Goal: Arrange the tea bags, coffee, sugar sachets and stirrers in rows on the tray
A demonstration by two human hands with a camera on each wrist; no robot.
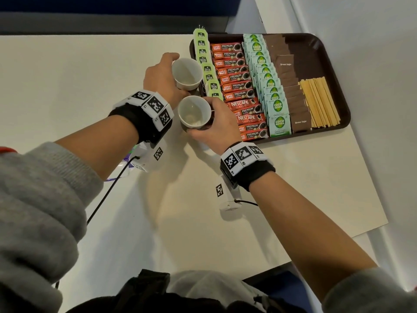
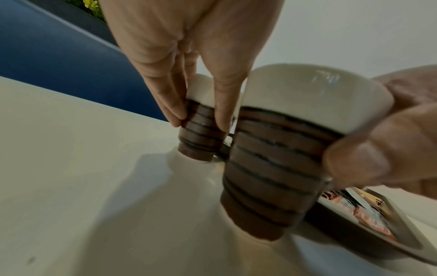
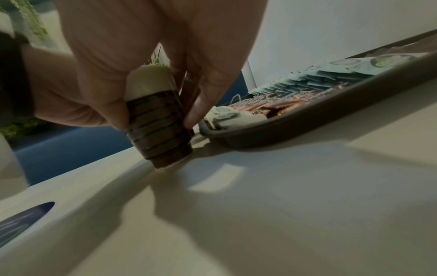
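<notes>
The dark brown tray at the table's far right holds rows of green tea bags, red coffee sachets, pale green sugar sachets, brown sugar sachets and wooden stirrers. Just left of the tray, my left hand grips a small cup, cream at the top and ribbed brown below. My right hand grips a matching cup nearer to me. Both cups stand upright and empty, side by side, low on the white table.
The white table stretches left and towards me. Its right edge runs close beside the tray, with a pale wall beyond. A dark blue surface lies past the far edge. Wrist-camera cables trail near my forearms.
</notes>
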